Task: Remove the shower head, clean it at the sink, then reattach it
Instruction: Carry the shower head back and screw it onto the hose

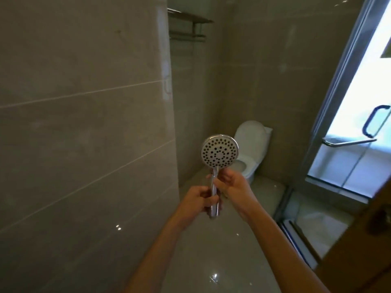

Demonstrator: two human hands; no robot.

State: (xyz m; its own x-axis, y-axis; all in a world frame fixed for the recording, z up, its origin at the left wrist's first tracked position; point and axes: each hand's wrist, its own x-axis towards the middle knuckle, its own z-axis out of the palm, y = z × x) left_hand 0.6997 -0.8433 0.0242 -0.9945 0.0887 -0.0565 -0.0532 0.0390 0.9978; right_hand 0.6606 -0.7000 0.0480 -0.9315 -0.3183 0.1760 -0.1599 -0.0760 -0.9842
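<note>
Shower head [219,152] off the wall, held up in both hands, no hose visible on it.

Left hand [197,200] has fingers curled round the lower handle, carrying the weight; right hand [229,183] pinches the neck just above, probably to steady and turn it. Nozzle face sits above both sets of fingers, tilted toward the person, likely for inspection. Toilet [250,149] beyond; no sink in view.

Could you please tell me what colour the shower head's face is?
The shower head has a white face with dark nozzle holes, chrome-rimmed; head view.
</note>
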